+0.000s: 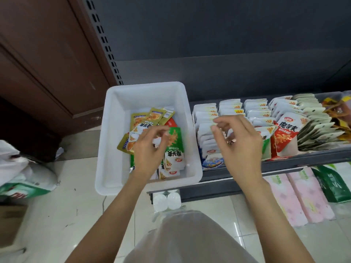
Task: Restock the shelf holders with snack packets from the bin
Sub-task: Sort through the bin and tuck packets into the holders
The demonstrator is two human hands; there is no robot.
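left hand fingers loosely curled, holding nothing | green packet just right of fingertips in bin, long axis front-back | right hand empty over shelf holders

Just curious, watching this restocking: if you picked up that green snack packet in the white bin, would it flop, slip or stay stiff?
The green packet looks like a thin, flat pouch, so it is probably light and bends somewhat. Its glossy film suggests it could slide between fingers. It lies loosely atop other packets in the white bin, so a push would likely shift it.
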